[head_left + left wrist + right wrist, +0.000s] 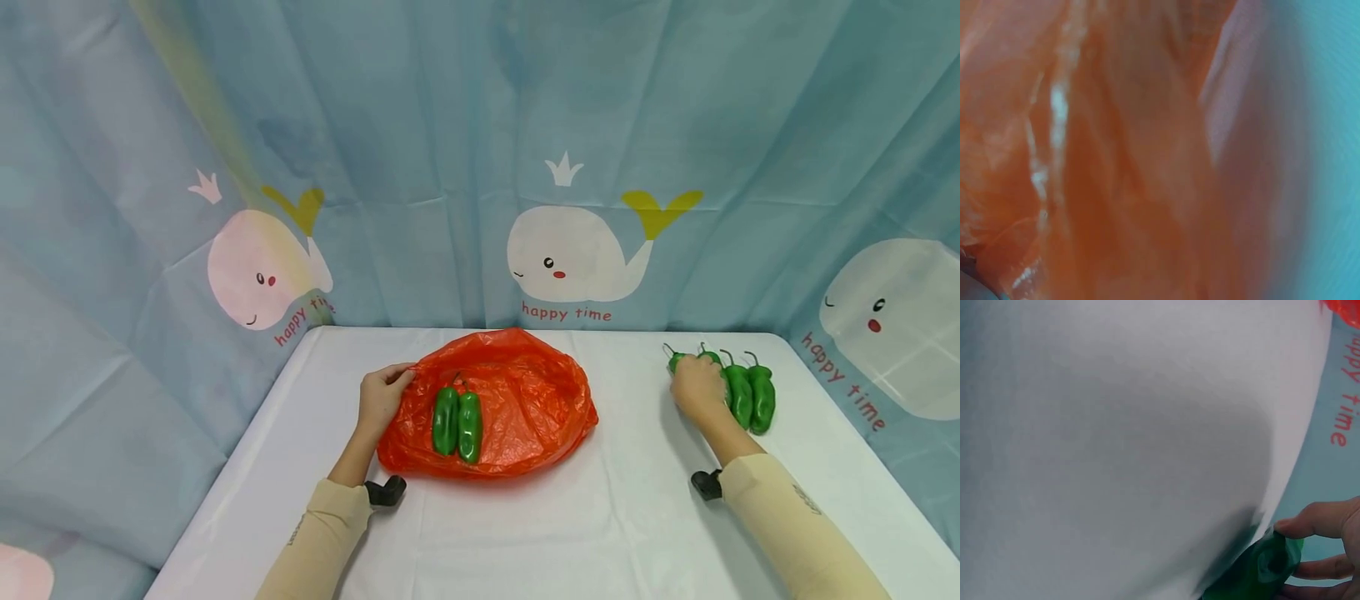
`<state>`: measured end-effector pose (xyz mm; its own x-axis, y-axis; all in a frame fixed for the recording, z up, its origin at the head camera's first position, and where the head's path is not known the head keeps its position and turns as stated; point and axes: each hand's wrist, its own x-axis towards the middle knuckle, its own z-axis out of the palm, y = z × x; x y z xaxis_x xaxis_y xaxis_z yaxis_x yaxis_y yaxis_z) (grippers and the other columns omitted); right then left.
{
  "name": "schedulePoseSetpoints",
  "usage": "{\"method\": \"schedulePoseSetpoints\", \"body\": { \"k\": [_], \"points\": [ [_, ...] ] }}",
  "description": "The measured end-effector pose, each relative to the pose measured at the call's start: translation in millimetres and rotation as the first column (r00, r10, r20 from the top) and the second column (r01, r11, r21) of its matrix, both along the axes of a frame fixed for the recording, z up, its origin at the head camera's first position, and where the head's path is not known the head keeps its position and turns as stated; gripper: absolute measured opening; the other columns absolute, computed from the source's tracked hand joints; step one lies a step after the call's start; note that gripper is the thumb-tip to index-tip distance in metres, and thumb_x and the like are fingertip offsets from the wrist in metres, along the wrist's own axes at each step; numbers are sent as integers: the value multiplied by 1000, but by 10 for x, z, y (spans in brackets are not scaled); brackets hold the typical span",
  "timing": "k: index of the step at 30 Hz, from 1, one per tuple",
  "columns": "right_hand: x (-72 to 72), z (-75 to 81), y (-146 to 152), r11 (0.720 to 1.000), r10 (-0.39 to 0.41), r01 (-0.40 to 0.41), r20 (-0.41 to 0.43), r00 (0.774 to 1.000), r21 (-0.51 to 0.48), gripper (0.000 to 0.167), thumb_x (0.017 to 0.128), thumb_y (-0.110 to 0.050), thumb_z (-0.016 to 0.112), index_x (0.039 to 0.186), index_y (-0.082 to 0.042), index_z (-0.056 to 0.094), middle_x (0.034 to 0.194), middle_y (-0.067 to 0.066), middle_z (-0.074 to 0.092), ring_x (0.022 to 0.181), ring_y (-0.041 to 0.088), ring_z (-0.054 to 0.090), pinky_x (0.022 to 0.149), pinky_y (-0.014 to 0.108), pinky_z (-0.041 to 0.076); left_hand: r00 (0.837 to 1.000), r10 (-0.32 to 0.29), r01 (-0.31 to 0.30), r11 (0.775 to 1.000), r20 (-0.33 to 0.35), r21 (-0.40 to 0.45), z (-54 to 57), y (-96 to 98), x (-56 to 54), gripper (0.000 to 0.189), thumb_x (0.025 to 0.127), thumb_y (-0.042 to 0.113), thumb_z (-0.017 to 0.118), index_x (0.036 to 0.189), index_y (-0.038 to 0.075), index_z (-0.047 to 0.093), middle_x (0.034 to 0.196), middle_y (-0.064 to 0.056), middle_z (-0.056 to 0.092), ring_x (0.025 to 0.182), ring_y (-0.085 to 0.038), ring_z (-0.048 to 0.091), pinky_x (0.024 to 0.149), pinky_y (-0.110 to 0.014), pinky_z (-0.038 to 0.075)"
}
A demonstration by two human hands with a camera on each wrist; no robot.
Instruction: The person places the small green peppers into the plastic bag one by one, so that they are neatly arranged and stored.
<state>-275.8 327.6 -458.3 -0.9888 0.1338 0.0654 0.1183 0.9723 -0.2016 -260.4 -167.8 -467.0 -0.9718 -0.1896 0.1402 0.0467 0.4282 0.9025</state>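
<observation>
A red plastic bag [525,417] lies spread on the white table, its mouth facing up. Two green peppers [470,427] lie side by side in its left part. My left hand [381,400] pinches the bag's left rim; in the left wrist view the bag's film [1129,156] fills most of the picture. At the right, my right hand [699,387] is over the left end of a row of several green peppers [762,398]. In the right wrist view its thumb and fingers grip a green pepper [1260,565]. The hand hides much of the row's left peppers.
The white table [510,542] ends at a light blue curtain [435,167] with whale prints, which hangs behind and along both sides. Bare tabletop lies between the bag and the pepper row. Dark wrist mounts [386,492] stick out from both forearms.
</observation>
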Motion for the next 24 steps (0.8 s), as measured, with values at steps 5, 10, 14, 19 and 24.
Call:
{"method": "schedulePoseSetpoints", "body": {
  "k": [5, 10, 14, 19, 24],
  "points": [
    [31, 70, -1, 998, 56, -56, -54, 997, 2, 36, 87, -3, 53, 102, 29, 51, 99, 50, 51, 96, 63, 51, 82, 64, 45, 1000, 3, -3, 1000, 5, -2, 1, 4, 6, 26, 97, 21, 61, 113, 5, 73, 111, -17, 72, 101, -26, 65, 78, -17, 48],
    [55, 136, -23, 997, 41, -43, -48, 998, -60, 42, 85, -8, 62, 105, 27, 51, 101, 48, 53, 96, 62, 52, 78, 61, 47, 1000, -3, 3, 1000, -6, 14, 7, 0, 13, 27, 96, 22, 61, 113, 5, 73, 110, -17, 72, 100, -26, 65, 75, -14, 48],
    [79, 166, -38, 995, 42, -45, -38, 998, -85, 46, 85, -12, 68, 106, 25, 51, 101, 45, 54, 94, 59, 55, 77, 59, 49, 1000, -5, 5, 1000, -3, 19, 3, -5, 15, 27, 96, 22, 61, 112, 5, 73, 110, -17, 72, 100, -25, 65, 75, -14, 48],
    [98, 205, -56, 992, 44, -47, -27, 999, -120, 47, 84, -14, 70, 106, 23, 52, 98, 41, 59, 91, 53, 59, 76, 56, 50, 1000, -3, 3, 1000, 2, 17, -4, -5, 20, 27, 96, 22, 61, 113, 5, 73, 110, -17, 72, 100, -25, 64, 74, -13, 48],
    [104, 265, -84, 984, 25, -21, 22, 999, -178, 49, 84, -17, 67, 112, 21, 52, 104, 38, 60, 93, 49, 59, 74, 52, 50, 1000, 1, -1, 1000, 7, 23, 3, -3, 29, 27, 96, 22, 61, 113, 5, 73, 111, -17, 72, 101, -26, 65, 74, -13, 47]
  ]
}}
